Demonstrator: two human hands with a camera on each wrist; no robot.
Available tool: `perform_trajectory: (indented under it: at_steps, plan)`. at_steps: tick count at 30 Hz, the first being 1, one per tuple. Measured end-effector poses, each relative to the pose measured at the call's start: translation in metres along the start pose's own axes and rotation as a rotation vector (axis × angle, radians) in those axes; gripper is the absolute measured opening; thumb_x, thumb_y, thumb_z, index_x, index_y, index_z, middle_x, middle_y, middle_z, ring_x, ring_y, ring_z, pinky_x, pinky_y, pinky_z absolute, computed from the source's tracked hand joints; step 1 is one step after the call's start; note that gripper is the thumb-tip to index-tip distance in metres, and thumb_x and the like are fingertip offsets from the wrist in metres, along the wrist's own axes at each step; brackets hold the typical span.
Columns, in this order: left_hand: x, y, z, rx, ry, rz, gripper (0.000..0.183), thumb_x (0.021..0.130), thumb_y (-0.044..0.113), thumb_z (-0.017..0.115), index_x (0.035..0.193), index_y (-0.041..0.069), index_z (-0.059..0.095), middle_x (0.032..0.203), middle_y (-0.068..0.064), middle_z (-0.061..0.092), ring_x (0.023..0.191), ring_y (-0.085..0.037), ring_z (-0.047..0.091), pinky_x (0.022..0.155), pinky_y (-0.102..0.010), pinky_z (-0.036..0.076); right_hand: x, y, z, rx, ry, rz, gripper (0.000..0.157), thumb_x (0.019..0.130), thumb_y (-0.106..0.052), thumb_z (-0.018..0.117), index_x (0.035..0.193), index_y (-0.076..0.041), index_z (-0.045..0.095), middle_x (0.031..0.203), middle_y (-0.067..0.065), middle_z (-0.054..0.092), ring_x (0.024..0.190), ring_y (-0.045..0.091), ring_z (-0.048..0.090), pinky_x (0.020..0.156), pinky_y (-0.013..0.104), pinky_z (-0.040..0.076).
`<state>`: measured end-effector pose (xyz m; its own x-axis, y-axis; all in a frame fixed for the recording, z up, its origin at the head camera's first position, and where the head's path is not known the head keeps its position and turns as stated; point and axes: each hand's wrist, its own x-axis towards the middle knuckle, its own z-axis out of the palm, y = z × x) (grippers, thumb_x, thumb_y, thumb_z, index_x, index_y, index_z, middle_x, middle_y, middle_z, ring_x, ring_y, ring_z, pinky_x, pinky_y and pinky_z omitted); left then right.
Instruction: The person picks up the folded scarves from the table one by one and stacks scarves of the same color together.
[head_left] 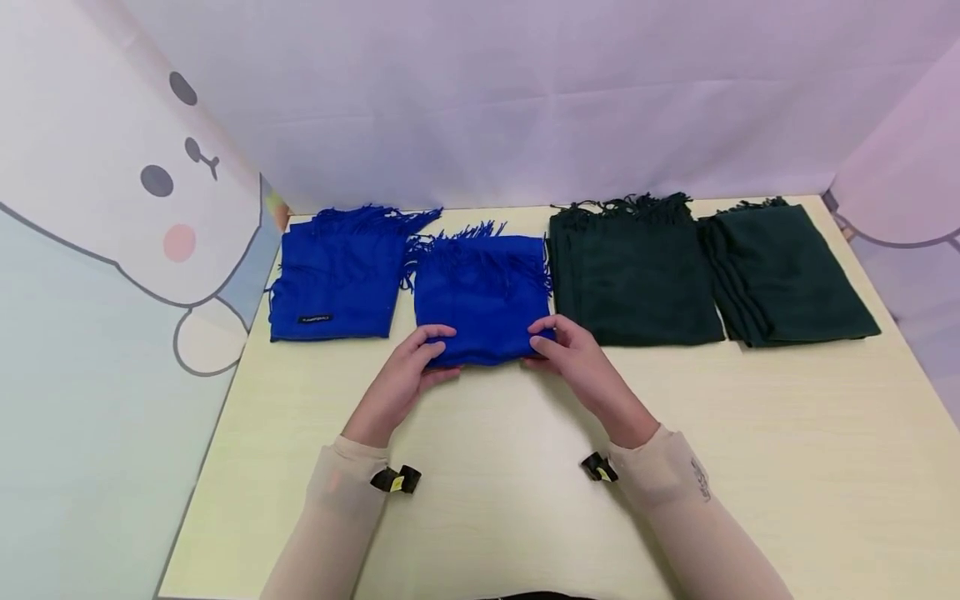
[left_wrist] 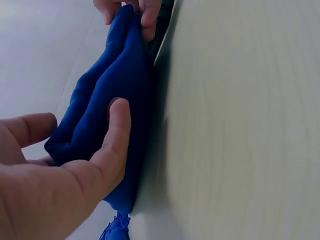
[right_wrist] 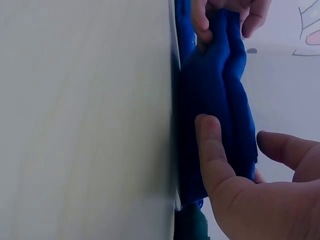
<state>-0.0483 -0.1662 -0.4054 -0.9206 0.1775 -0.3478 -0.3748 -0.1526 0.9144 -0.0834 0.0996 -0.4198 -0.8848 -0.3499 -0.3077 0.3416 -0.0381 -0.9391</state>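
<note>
A folded blue scarf (head_left: 483, 300) with fringe along its far edge lies at the middle of the row on the table. At its near left corner my left hand (head_left: 408, 367) grips the folded edge between thumb and fingers. My right hand (head_left: 581, 362) holds the near right corner in the same way. Both wrist views show the near edge lifted a little, its layers of blue cloth (left_wrist: 117, 75) stacked between the two hands. Part of the fingers is hidden behind the cloth.
Left of it lies another folded blue scarf (head_left: 337, 279) with a small black label. To the right are two folded dark green scarves (head_left: 637, 283), (head_left: 795, 275), the first close beside the held one. A pale wooden table (head_left: 495, 500) supports everything, backed by a white curtain (head_left: 540, 108).
</note>
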Motion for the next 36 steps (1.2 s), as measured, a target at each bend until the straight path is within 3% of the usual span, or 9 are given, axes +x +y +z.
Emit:
perform_trajectory:
  at_steps: [11,13,15,19,22,25,30,33,36]
  plan:
    - [-0.011,-0.003,-0.001,0.092,-0.038,-0.004,0.035,0.107,0.013,0.04,0.139,0.0,0.047,0.153,-0.009,0.031,0.135,-0.032,0.04,0.102,-0.049,0.048,-0.013,0.002,-0.001,-0.003,-0.037,0.027,0.027,0.105,-0.011,0.049,0.126,0.005,0.051,0.112,0.011,0.047,0.108,0.038,0.063,0.1,0.048,0.049]
    - [-0.012,-0.003,0.0,0.117,-0.026,0.0,0.038,0.107,0.013,0.04,0.143,0.002,0.044,0.154,-0.009,0.028,0.136,-0.03,0.038,0.103,-0.049,0.047,-0.016,0.001,-0.002,-0.061,-0.04,0.025,0.032,0.105,-0.014,0.05,0.132,0.002,0.05,0.114,0.013,0.052,0.108,0.038,0.064,0.099,0.048,0.05]
    - [-0.014,-0.002,0.0,0.209,0.021,0.021,0.042,0.106,0.015,0.043,0.147,0.007,0.039,0.152,-0.012,0.03,0.13,-0.031,0.04,0.103,-0.047,0.045,-0.021,-0.002,-0.003,-0.23,-0.016,0.013,0.04,0.105,-0.022,0.052,0.141,-0.005,0.048,0.117,0.014,0.059,0.105,0.035,0.067,0.096,0.047,0.052]
    - [-0.017,0.001,-0.001,0.45,0.178,0.092,0.046,0.104,0.017,0.048,0.148,0.012,0.039,0.15,-0.015,0.027,0.131,-0.034,0.037,0.109,-0.049,0.033,-0.031,-0.011,-0.006,-0.726,0.12,-0.038,0.054,0.103,-0.037,0.052,0.151,-0.016,0.041,0.119,0.012,0.069,0.102,0.028,0.069,0.086,0.045,0.056]
    - [-0.017,0.005,-0.005,0.481,0.243,0.145,0.045,0.103,0.016,0.049,0.146,0.009,0.041,0.152,-0.016,0.025,0.139,-0.039,0.03,0.115,-0.054,0.025,-0.035,-0.02,-0.007,-0.921,0.18,-0.06,0.056,0.102,-0.043,0.051,0.149,-0.013,0.043,0.121,0.012,0.069,0.105,0.029,0.067,0.083,0.047,0.055]
    - [-0.018,0.009,-0.011,0.447,0.262,0.163,0.047,0.102,0.015,0.049,0.148,0.008,0.037,0.152,-0.017,0.025,0.142,-0.04,0.029,0.117,-0.053,0.024,-0.036,-0.027,-0.007,-0.948,0.147,-0.069,0.056,0.102,-0.045,0.05,0.146,-0.011,0.045,0.121,0.013,0.069,0.106,0.029,0.066,0.085,0.048,0.055]
    - [-0.022,0.014,-0.024,0.458,0.341,0.157,0.046,0.102,0.015,0.049,0.147,0.007,0.039,0.149,-0.016,0.03,0.133,-0.034,0.036,0.109,-0.045,0.033,-0.033,-0.03,-0.002,-0.913,0.075,-0.105,0.053,0.102,-0.044,0.052,0.143,-0.011,0.05,0.116,0.009,0.07,0.103,0.025,0.067,0.085,0.046,0.055]
    - [-0.025,0.017,-0.034,0.421,0.435,0.175,0.043,0.102,0.011,0.05,0.143,0.003,0.043,0.145,-0.015,0.034,0.121,-0.027,0.039,0.099,-0.035,0.036,-0.029,-0.031,0.006,-0.885,0.007,-0.134,0.051,0.102,-0.042,0.053,0.142,-0.011,0.052,0.116,0.007,0.07,0.104,0.023,0.067,0.087,0.045,0.055]
    - [-0.028,0.019,-0.048,0.265,0.579,0.246,0.039,0.1,0.003,0.048,0.139,0.002,0.044,0.141,-0.014,0.037,0.12,-0.026,0.041,0.097,-0.03,0.037,-0.024,-0.035,0.017,-0.852,-0.081,-0.153,0.05,0.103,-0.042,0.053,0.143,-0.012,0.052,0.119,0.006,0.069,0.107,0.022,0.066,0.087,0.043,0.055]
